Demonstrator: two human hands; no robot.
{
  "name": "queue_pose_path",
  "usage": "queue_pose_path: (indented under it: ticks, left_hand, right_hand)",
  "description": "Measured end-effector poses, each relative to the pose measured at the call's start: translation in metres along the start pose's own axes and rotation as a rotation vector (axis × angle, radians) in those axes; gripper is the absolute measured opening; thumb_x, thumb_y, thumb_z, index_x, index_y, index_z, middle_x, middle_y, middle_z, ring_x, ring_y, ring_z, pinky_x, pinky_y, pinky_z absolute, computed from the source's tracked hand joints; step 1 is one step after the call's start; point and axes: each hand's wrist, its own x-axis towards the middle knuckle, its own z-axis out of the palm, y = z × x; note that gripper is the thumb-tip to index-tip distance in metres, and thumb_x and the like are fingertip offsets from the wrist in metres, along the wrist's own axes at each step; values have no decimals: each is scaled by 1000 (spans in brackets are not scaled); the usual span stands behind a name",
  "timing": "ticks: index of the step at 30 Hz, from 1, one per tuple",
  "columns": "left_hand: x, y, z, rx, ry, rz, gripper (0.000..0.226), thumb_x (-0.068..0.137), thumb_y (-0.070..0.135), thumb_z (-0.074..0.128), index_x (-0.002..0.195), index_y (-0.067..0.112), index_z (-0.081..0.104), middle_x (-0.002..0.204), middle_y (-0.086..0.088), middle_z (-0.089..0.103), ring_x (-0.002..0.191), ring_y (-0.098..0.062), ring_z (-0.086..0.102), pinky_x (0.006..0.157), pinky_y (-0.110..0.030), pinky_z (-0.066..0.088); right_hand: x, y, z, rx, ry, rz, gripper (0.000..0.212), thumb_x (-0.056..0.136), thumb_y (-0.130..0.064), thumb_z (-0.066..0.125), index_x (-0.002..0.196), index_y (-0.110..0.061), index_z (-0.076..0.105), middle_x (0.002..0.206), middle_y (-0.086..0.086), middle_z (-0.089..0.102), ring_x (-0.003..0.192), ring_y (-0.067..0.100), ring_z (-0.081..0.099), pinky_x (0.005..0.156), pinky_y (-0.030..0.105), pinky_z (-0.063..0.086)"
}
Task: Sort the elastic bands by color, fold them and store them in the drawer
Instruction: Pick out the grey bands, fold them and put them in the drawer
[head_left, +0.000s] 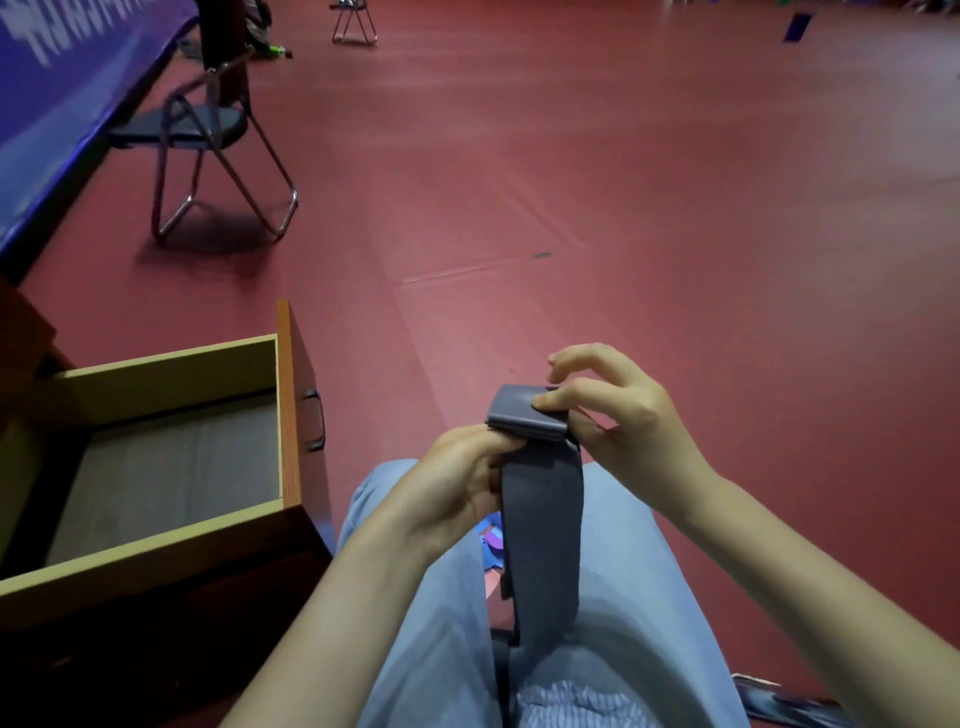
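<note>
Head view: left hand (457, 480), right hand (626, 415) pinch band (541, 525) fold (drawer (171, 371) open).

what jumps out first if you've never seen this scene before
The two hands at lower middle draw the eye: the left hand and the right hand both pinch a grey elastic band, its top folded over and the rest hanging down over the lap. To their left an open wooden drawer is pulled out, and a folding chair stands on the red floor at upper left.
</note>
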Motion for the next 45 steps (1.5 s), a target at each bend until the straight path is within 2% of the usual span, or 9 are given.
queue_pose_path:
  ticks: [3,8,14,19,28,34,37,40,45]
  left_hand:
    - [-9,6,-6,-194,-77,-62,19,72,14,40,69,13,58,55,2,50,49,-10,45,55,-22,39]
    - [-13,4,-16,-147,-142,-32,39,75,41,48,94,12,67,73,-1,68,62,-11,62,63,-24,46]
    - [-13,-4,-21,25,11,131,21,86,11,51,104,8,63,81,0,71,68,-8,66,60,-17,52]
    - [-14,1,-24,164,106,278,22,87,5,53,105,15,63,95,-5,71,82,-11,66,70,-18,54]
    - [-12,3,-16,297,137,406,26,79,7,66,100,22,62,95,0,70,84,-5,65,77,-23,55]
    - [-13,-7,-26,193,18,234,43,74,29,62,117,26,55,106,10,70,104,-10,64,94,-35,48]
    - [-18,-19,-25,238,2,100,21,84,36,57,102,30,66,102,10,71,103,-12,64,97,-32,48]
    - [-15,-20,-15,227,70,19,40,92,37,40,73,30,74,82,12,73,89,-7,66,92,-28,48]
    - [-9,-20,-8,49,76,-8,39,93,46,24,93,29,60,92,13,70,89,-1,65,81,-24,48]
  right_hand:
    - [1,-2,-3,0,-10,-13,26,68,14,58,79,-7,69,92,1,53,94,16,54,78,26,46]
    - [6,-13,-1,251,-88,150,26,69,6,60,76,-17,69,94,-6,56,94,3,55,83,8,39]
    - [3,-20,-3,643,-272,565,43,83,9,51,91,-29,69,117,-15,58,109,-3,55,86,11,47]
    - [-10,-21,-2,854,-393,873,42,81,-35,51,119,-17,57,120,2,64,108,13,61,93,25,50]
    - [-8,-37,7,824,-209,868,26,84,-3,56,109,-8,62,100,7,69,85,14,67,73,33,59]
    - [-6,-37,11,847,-75,799,22,80,2,60,94,-14,64,87,-4,70,77,12,65,64,31,59]
    - [-1,-32,11,841,38,738,23,78,3,61,84,-19,63,75,-13,70,69,6,64,56,22,55]
    - [1,-29,10,668,56,593,27,76,3,64,80,-23,60,73,-14,68,68,4,63,60,17,52]
    - [-8,-23,10,363,-59,381,16,75,-9,63,91,-10,61,87,-5,64,80,10,62,69,15,51]
